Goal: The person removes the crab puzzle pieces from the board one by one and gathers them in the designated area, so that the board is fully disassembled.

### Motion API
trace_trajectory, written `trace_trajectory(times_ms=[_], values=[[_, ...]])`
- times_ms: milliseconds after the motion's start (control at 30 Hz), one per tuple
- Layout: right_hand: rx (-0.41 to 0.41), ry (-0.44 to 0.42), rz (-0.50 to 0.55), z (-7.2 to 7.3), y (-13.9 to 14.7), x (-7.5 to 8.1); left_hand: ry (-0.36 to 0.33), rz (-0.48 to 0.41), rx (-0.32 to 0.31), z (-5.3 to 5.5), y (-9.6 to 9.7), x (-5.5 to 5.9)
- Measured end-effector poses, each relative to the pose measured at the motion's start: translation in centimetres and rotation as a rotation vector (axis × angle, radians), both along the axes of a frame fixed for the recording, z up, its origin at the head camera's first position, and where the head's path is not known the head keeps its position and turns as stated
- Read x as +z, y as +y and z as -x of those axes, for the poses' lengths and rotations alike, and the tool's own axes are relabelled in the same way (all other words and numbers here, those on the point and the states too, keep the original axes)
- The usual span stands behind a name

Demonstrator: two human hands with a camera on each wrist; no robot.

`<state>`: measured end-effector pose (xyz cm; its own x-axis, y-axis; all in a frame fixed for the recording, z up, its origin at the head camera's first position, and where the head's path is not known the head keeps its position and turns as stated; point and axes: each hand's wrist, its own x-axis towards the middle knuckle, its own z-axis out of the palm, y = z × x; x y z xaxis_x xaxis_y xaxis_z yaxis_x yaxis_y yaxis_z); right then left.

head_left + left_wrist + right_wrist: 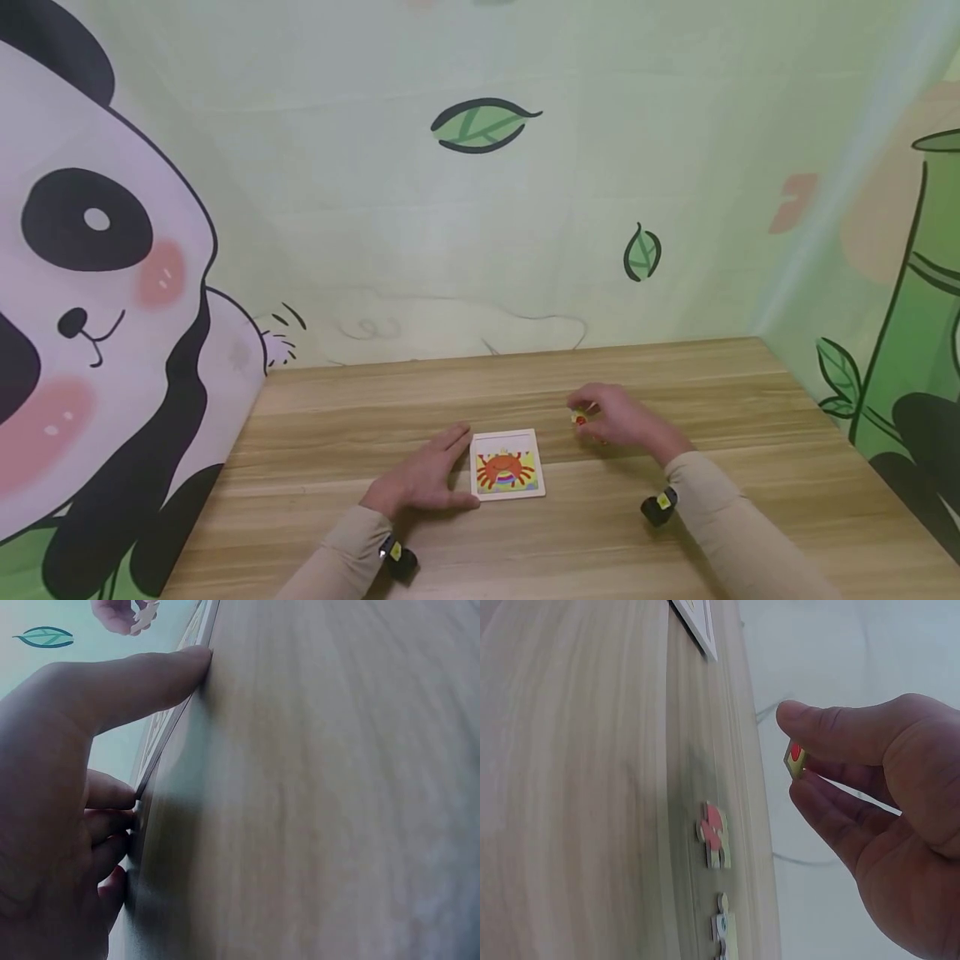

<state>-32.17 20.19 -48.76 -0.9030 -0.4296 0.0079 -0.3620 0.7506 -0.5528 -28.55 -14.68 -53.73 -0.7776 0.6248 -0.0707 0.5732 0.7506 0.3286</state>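
While a pale green wall (360, 192) is filling the background, a big panda drawing (172, 192) is covering its left side and a green bamboo drawing (918, 242) is showing at the right. Wood-grain table (315, 408) is stretching out in front. Two beige sleeves, left sleeve (341, 550) and right sleeve (735, 508), are reaching in from the near edge.

Left hand (423, 477) is resting beside the board with fingers fairly straight, thumb and fingertips touching its left edge; grip is relaxed, not clasping anything. Right hand (618, 417) is hovering over the table, right of the board, and is pinching a small piece between thumb and fingers.

White-edged puzzle board (502, 442) is lying flat on the table between the hands, close to the left one. Crab picture (510, 471), red-orange on yellow, is sitting inside the border.

Small black camera (660, 506) is riding on the right wrist. Loose pieces are lying on the table in the right wrist view: pink-and-cream piece (716, 836), plus a partly cut-off piece (724, 930). Held piece (796, 759) is showing red and yellow, partly hidden by the fingers.
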Motion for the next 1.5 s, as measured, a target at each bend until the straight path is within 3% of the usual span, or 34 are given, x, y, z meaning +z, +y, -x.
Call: trace_trajectory(times_ms=[667, 1500], values=[[-0.019, 0.029, 0.077, -0.5, 4.4, -0.1, 0.014, -0.011, -0.01, 0.0, -0.1, -0.1], [-0.058, 0.116, 0.093, -1.3, 8.8, -1.3, 0.007, 0.004, 0.0, 0.0, -0.1, -0.1]])
